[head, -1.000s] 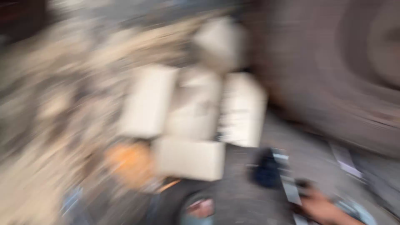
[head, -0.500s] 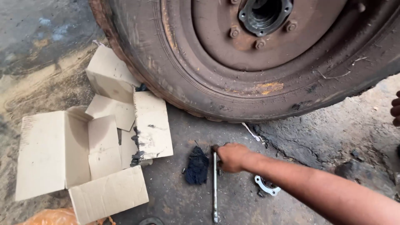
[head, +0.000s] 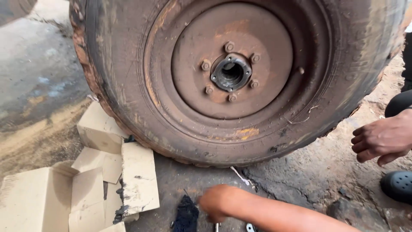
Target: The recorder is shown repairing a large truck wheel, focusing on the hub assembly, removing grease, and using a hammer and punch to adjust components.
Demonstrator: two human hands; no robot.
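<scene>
In half a second the view had lifted: the whole rusty wheel (head: 231, 81) filled the upper frame, its open hub (head: 231, 72) and ring of bolts now in plain sight, where before only the lower rim showed. The right hand (head: 213, 202) had slid to the bottom edge of the picture but had not left its place on the ground in front of the tyre. It remained curled in a fist about the top of the metal bar (head: 216, 226), of which only a short sliver showed under the knuckles, so the bar stood low on the concrete floor (head: 300, 189), well apart from the hub. The hand was blurred, so how tight the grip was could not be told. The left hand was out of view. A dark rag (head: 186, 214) lay just beside the fist on its left, and a small metal piece (head: 250, 227) just to its right. Torn cardboard pieces (head: 137, 178) crowded the left side, one flap touching the tyre's foot. To the right, another person's hand (head: 382, 138) hung near the tyre wall above a black shoe (head: 398, 185), narrowing that side. The open room lay between the fist and the tyre, and over the bare face of the wheel.
</scene>
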